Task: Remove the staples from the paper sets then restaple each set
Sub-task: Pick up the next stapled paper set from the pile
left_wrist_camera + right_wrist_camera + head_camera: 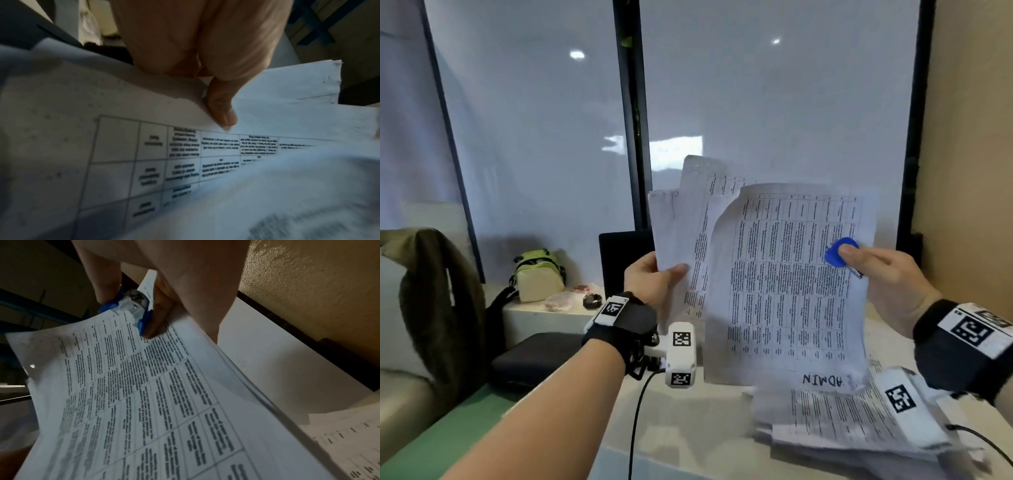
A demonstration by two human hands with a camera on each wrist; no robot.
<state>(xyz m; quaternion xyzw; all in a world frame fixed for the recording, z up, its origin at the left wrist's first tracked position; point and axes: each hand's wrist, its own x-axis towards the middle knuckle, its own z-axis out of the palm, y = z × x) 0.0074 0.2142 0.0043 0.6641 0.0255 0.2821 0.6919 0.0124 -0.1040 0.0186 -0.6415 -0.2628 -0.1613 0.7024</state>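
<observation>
- Head view: the left hand [654, 279] holds up a fanned set of white printed paper sheets [784, 284], its thumb pressed over the near edge and the sheets pinched against the fingers behind; the sheets stand upright in the air above the pale table top [688, 425], and the front sheet carries a printed grid and the hand-written word "ADMIN" upside down near its lower edge
- The right hand [890, 277] pinches a small blue plastic staple remover [840, 253] between thumb and fingers – the tool sits against the right-hand part of the front sheet
- Under the raised set a loose pile of further printed sheets [835, 421] lies flat on the table, just beside the right wrist
- To the left, on a low white ledge [534, 318], stands a small green-and-cream bag [539, 274]; a dark flat pouch [534, 358] lies in front of it and an olive cloth [441, 294] hangs over something at the far left
- Left wrist view: the thumb [221, 108] presses down on the sheets [144, 154] near their edge, and several layers are splayed apart; the rest is blurred
- Right wrist view: the thumb and a finger [158, 316] are closed on the blue staple remover [133, 305] – its metal part meets the edge of the printed sheets [154, 394], which curve away below
</observation>
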